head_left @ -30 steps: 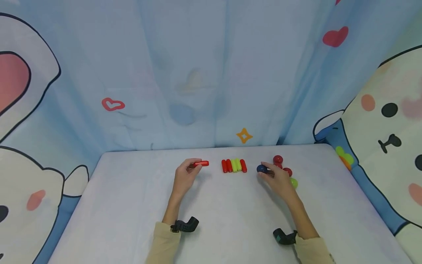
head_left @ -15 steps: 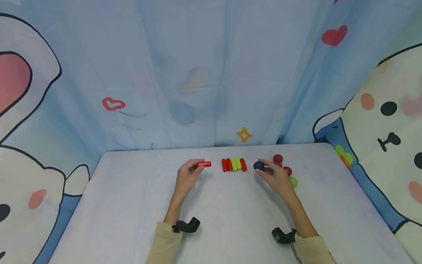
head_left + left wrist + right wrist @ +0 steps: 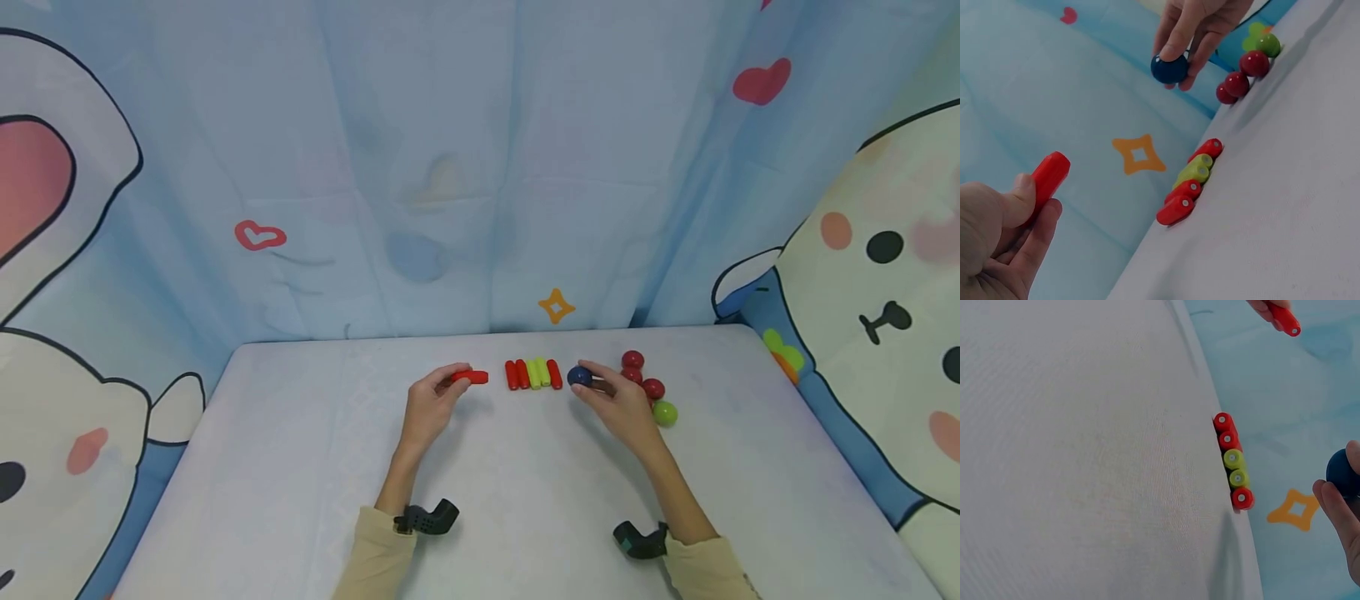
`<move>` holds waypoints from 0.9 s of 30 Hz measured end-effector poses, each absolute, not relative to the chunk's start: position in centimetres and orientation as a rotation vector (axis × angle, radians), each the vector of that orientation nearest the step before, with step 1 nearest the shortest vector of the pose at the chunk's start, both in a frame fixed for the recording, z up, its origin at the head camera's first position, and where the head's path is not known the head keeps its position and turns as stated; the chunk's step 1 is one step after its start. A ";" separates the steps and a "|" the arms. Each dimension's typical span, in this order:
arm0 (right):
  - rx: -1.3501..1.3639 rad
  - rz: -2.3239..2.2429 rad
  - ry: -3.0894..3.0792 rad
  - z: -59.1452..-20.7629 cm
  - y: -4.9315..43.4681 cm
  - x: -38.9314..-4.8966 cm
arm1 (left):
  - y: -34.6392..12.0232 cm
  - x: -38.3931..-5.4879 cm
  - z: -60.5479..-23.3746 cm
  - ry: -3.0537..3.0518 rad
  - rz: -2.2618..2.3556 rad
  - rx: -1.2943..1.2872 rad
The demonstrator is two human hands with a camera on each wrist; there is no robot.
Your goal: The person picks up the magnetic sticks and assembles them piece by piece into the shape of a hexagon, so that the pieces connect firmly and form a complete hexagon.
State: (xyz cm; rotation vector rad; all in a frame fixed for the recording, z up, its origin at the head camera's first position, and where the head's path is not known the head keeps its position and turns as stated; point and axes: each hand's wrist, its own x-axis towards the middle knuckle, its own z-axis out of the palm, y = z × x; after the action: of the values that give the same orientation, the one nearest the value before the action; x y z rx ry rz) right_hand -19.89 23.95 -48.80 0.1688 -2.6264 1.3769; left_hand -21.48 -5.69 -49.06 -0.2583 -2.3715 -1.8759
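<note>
A red stick (image 3: pixel 472 377) is pinched between the thumb and fingers of the left hand (image 3: pixel 430 408), held sideways above the table with its free end pointed to the right; a small silvery dot is seen on that end from the right wrist. A dark blue ball (image 3: pixel 579 376) is grasped by the thumb and fingertips of the right hand (image 3: pixel 624 408), also raised above the table. Between the two hands, five sticks are laid side by side in a row, close together: from left to right, two red sticks (image 3: pixel 517 375), two yellow-green sticks (image 3: pixel 537 374) and one more red one. The blue ball is held just past the right end of this row. Beyond the right hand, red balls (image 3: pixel 632 359) and a green ball (image 3: pixel 665 413) are gathered on the table, partly covered by the hand in the head view. A black device (image 3: pixel 432 517) is worn on each wrist, by the beige sleeves (image 3: pixel 375 550). The white table (image 3: pixel 525 500) is backed by a blue curtain (image 3: pixel 420 125) printed with hearts and cartoon animals.
</note>
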 end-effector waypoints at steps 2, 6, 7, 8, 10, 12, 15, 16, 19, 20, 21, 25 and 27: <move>0.177 1.387 -2.614 -48.7 23.9 -19.8 | -5.6 -21.2 -49.0 -2.367 -1.865 -0.265; 0.202 1.456 -2.580 -48.5 23.6 -19.7 | -5.4 -20.6 -49.0 -2.383 -1.828 -0.288; 0.210 1.481 -2.570 -48.5 23.5 -19.6 | -5.3 -20.4 -49.1 -2.392 -1.819 -0.290; 0.217 1.512 -2.561 -48.4 23.3 -19.6 | -5.3 -20.3 -49.1 -2.396 -1.816 -0.294; 0.227 1.577 -2.541 -48.3 23.0 -19.5 | -5.2 -20.0 -49.1 -2.410 -1.805 -0.291; 0.234 1.627 -2.531 -48.3 22.6 -19.4 | -5.1 -19.8 -49.2 -2.417 -1.803 -0.285; 0.236 1.657 -2.533 -48.3 22.1 -19.3 | -5.0 -19.4 -49.2 -2.418 -1.806 -0.300; 0.238 1.656 -2.536 -48.3 22.0 -19.2 | -5.0 -19.4 -49.2 -2.414 -1.813 -0.309; 0.256 1.641 -2.541 -48.3 21.6 -19.1 | -4.9 -19.2 -49.2 -2.401 -1.829 -0.333; 0.264 1.636 -2.546 -48.3 21.4 -19.1 | -4.8 -19.2 -49.2 -2.399 -1.832 -0.342; 0.277 1.630 -2.549 -48.3 21.3 -19.0 | -4.7 -19.1 -49.1 -2.399 -1.834 -0.343; 0.323 1.610 -2.575 -48.4 20.6 -18.8 | -4.3 -19.0 -49.0 -2.417 -1.813 -0.345; 0.348 1.611 -2.577 -48.3 20.2 -18.7 | -4.2 -18.9 -48.9 -2.416 -1.809 -0.347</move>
State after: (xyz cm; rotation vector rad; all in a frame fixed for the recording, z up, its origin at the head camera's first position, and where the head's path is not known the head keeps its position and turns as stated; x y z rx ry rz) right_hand -18.68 20.23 -48.33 0.3475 -2.5775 1.6113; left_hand -18.92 -4.16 -48.86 -0.3471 -2.4157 -1.8087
